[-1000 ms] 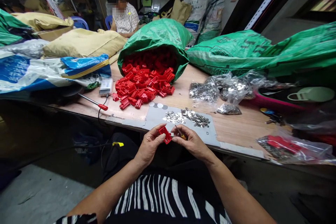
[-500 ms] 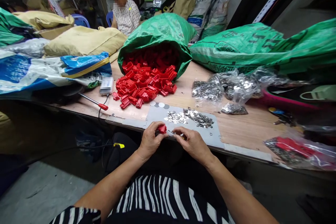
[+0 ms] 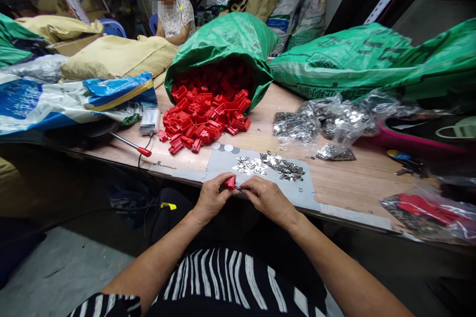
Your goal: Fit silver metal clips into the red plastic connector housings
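Hands — beyond, sack of red parts

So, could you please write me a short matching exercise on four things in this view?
Things
1. Held red part
2. Open sack
3. Loose metal pieces
4. White box

Descriptions
A. Green, with a red pile spilling from its mouth
B. Just left of the red pile
C. In the left hand
D. On the grey mat

Pairs: 1-C, 2-A, 3-D, 4-B
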A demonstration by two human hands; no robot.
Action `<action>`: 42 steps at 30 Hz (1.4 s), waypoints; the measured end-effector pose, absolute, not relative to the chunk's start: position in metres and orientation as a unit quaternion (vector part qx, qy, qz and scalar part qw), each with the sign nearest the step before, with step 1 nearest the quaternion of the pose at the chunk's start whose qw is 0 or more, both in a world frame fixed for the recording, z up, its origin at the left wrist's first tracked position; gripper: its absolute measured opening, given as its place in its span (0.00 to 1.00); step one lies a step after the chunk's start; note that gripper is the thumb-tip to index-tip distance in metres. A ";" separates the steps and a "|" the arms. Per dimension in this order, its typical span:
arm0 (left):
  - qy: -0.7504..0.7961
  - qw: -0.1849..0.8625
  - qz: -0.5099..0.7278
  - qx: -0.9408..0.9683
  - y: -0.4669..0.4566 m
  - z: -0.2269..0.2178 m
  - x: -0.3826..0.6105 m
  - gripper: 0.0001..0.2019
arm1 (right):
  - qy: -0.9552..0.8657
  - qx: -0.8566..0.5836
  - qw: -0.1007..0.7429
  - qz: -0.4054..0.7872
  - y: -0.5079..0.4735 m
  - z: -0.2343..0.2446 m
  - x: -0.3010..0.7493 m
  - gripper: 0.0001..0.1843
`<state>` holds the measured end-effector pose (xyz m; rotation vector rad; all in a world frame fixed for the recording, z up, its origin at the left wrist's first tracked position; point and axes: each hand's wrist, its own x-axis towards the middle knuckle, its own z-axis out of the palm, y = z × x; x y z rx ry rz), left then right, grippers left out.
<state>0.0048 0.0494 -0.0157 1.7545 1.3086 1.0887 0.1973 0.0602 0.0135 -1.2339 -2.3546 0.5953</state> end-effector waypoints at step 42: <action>0.493 0.388 0.455 0.633 0.041 -0.011 0.004 0.13 | -0.806 -0.506 0.194 0.239 0.046 0.028 0.185 0.08</action>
